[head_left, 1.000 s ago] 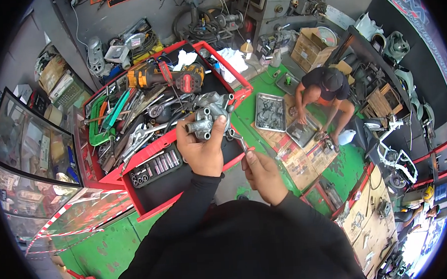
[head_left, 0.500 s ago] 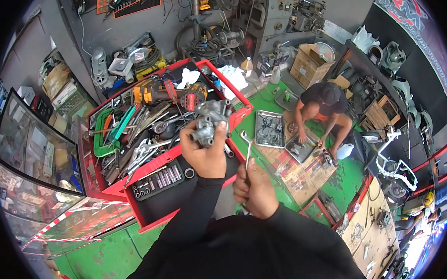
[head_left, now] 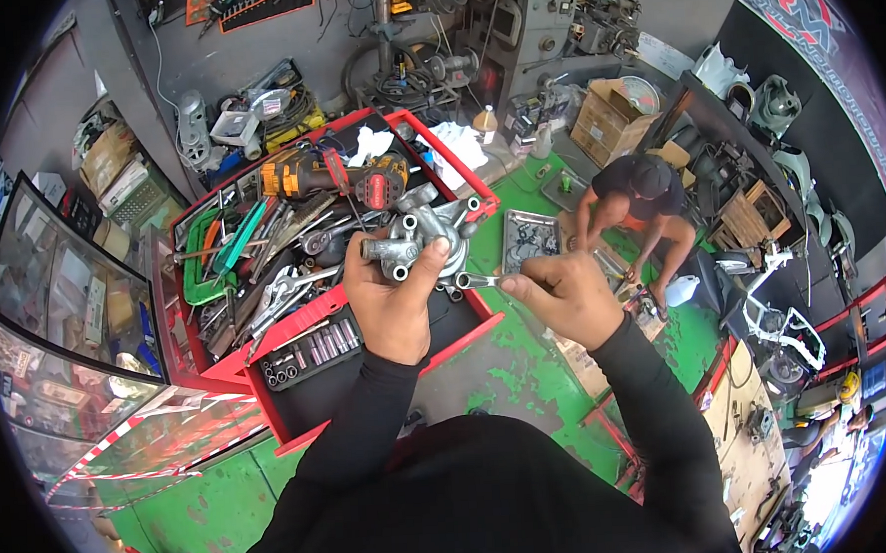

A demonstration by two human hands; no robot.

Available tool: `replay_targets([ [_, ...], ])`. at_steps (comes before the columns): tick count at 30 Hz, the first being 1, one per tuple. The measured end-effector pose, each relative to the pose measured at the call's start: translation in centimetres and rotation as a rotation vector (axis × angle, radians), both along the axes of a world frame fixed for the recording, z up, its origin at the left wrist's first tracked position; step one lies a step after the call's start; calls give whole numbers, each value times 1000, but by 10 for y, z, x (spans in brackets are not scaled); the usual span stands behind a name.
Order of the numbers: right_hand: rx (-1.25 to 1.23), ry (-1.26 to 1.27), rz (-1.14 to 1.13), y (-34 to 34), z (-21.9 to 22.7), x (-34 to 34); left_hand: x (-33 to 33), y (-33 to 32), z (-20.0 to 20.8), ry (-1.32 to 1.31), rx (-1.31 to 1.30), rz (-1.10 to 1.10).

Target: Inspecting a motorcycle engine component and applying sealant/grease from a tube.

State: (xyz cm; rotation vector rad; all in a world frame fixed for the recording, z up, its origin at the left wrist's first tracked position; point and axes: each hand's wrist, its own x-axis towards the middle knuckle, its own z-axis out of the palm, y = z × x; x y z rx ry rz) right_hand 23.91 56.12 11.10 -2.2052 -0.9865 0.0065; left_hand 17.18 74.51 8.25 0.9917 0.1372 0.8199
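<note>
My left hand (head_left: 393, 303) is wrapped round a grey cast-metal housing (head_left: 423, 236) with several round tube ends, my thumb pressing on its face. It is held up over the open red drawer. To its right, my right hand (head_left: 567, 296) grips a combination wrench (head_left: 481, 280) with thumb and curled fingers. The wrench's ring end points left, close to the housing's lower right edge; whether they touch I cannot tell. The rest of the wrench is hidden in my fist.
Beneath my hands, a red tool cabinet (head_left: 485, 326) holds pliers, wrenches and a yellow-black power tool (head_left: 300, 177). A socket set (head_left: 313, 356) lies in its drawer. At right, another person (head_left: 643, 204) crouches beside metal trays (head_left: 531, 218). A glass display case (head_left: 77, 283) stands left.
The wrench has swung from upright to nearly level, its ring end now showing by the housing. My right hand has moved up and right. The housing has turned in my left hand.
</note>
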Motion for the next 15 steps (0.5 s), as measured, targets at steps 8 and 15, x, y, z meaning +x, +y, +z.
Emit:
replay_targets([
  [8,89,186,-108,15,-22,-22,0,3,-1,9,-64,66],
  [15,73,209,-190,26,-22,-35,-1,3,-2,6,-99,94],
])
